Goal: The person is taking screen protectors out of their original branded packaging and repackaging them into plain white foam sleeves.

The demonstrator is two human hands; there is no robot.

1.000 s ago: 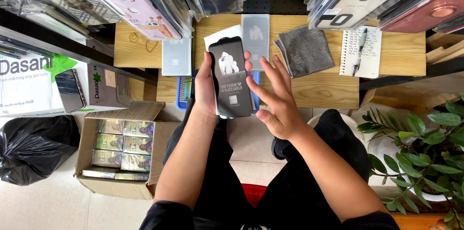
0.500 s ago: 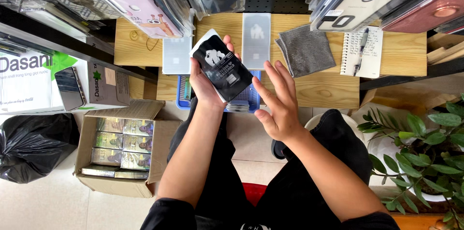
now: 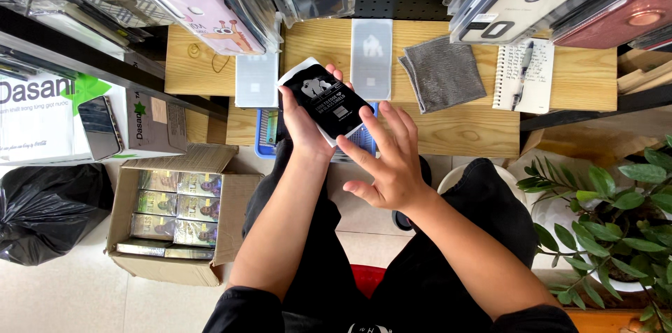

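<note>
My left hand (image 3: 302, 128) grips a flat black packet with a white edge and a white picture on its face (image 3: 327, 100), tilted with its top to the left, over the front of a small wooden table (image 3: 455, 130). Just below and to the right of the packet, my right hand (image 3: 387, 161) hovers with fingers spread and nothing in it; its fingertips are near the packet's lower corner. Under the packet a blue basket (image 3: 266, 135) shows partly.
On the table lie two grey-white flat packets (image 3: 371, 49) (image 3: 256, 79), a folded grey cloth (image 3: 442, 72) and a spiral notebook with a pen (image 3: 523, 75). Phone cases hang overhead (image 3: 210, 14). An open carton of boxes (image 3: 175, 210), a black bag (image 3: 45, 210) and a potted plant (image 3: 609, 221) stand around.
My left hand has turned the black packet from upright to tilted leftward and lifted it slightly toward the table. My right hand dropped a little below it, fingers still spread.
</note>
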